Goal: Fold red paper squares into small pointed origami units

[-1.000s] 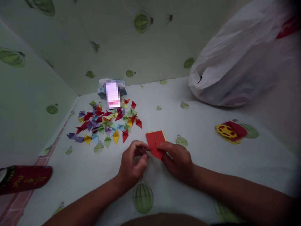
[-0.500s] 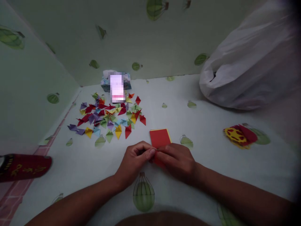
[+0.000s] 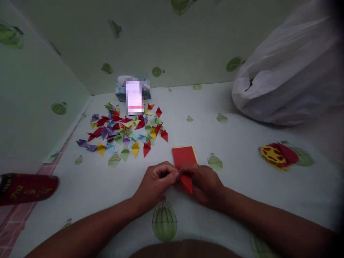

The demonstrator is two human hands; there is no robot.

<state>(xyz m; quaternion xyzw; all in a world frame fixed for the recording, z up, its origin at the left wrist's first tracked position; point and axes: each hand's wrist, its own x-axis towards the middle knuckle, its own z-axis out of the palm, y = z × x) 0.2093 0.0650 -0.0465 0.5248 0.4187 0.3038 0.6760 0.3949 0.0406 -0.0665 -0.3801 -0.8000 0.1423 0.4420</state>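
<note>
Two hands, left hand (image 3: 158,181) and right hand (image 3: 208,184), pinch the red paper (image 3: 186,183), its tip now emerging toward the tabletop's (image 3: 201,125) near edge, leaving the piece partly exposed.

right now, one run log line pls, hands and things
left hand: pinching folded red paper | right hand: holding it | red square sheets: just beyond

A red cylinder with yellow lettering (image 3: 30,188) lies at the left edge, a tissue box (image 3: 120,92) stands near the back wall (image 3: 199,46), and a white plastic bag (image 3: 279,82) bulges at the right.
</note>
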